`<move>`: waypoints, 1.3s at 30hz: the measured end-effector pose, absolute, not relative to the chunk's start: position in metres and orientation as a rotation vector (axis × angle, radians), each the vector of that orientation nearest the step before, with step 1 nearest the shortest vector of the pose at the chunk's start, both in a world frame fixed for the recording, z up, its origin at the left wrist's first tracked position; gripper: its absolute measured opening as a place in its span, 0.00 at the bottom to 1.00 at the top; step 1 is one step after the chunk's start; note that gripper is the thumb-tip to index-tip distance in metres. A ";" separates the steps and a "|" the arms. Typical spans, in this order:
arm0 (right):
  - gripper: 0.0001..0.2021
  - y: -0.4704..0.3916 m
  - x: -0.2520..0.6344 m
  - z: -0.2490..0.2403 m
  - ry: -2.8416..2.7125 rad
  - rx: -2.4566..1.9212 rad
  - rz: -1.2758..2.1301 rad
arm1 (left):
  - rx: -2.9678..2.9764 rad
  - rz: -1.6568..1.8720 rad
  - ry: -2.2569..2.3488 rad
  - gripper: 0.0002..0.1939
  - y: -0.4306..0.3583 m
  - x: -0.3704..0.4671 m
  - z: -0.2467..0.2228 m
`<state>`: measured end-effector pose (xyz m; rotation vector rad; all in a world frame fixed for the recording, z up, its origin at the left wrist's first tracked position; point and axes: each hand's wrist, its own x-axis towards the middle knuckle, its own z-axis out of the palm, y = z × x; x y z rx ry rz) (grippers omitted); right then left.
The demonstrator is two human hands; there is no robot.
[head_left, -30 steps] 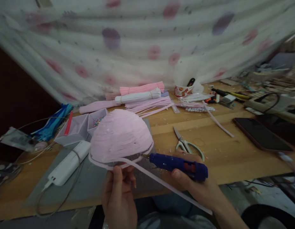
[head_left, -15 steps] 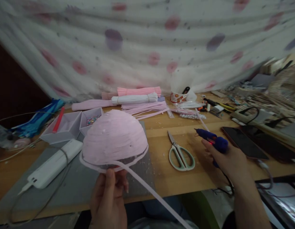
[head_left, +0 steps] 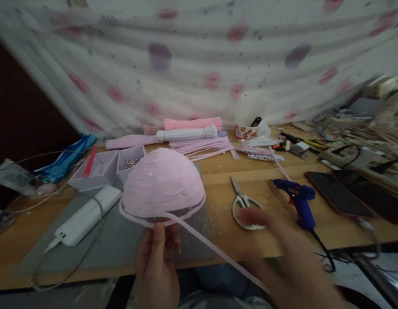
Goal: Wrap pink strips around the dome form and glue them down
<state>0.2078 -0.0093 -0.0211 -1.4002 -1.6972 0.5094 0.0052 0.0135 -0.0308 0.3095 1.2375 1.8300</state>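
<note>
A pale pink dome [head_left: 163, 184], covered in rows of chenille stem, is held over the grey mat. My left hand [head_left: 157, 257] pinches its lower rim between thumb and fingers. From that pinch a loose pink chenille stem [head_left: 212, 246] runs down to the right, its far end passing by my right hand [head_left: 279, 253]. That hand is smeared by motion, so its fingers are unclear; it hovers in front of the scissors [head_left: 245, 210], overlapping their handles. A blue hot glue gun [head_left: 297, 197] with a lit red light lies on the table, apart from the right hand.
On the left are a white power bank [head_left: 86, 216] with a cable and pale boxes [head_left: 96, 171], one with beads. Bundles of chenille stems [head_left: 186, 134] line the back beside a paper cup [head_left: 245, 131]. Phones [head_left: 337, 195] lie at right near a power strip [head_left: 356, 167].
My right hand has let go of the glue gun, now lying on the table, and has moved left towards the scissors and loose stem. My left hand keeps its pinch; the view has shifted slightly.
</note>
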 end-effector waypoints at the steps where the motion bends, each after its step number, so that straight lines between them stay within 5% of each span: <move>1: 0.21 -0.008 0.185 -0.021 -1.746 -1.360 0.667 | 0.294 1.814 1.247 0.24 0.013 0.005 -0.031; 4: 0.18 0.002 0.144 -0.026 -1.662 -1.280 1.151 | 0.269 1.793 1.250 0.24 0.014 0.003 -0.030; 8: 0.10 0.017 0.149 -0.028 -1.538 -1.152 1.354 | 0.300 1.830 1.216 0.23 0.017 -0.002 -0.030; 20: 0.10 0.063 0.160 -0.014 -1.755 -1.273 0.975 | 0.326 1.852 1.135 0.21 0.017 -0.007 -0.033; 39: 0.10 0.096 0.157 -0.027 -1.741 -1.238 1.070 | 0.144 1.725 1.123 0.17 0.019 -0.051 -0.036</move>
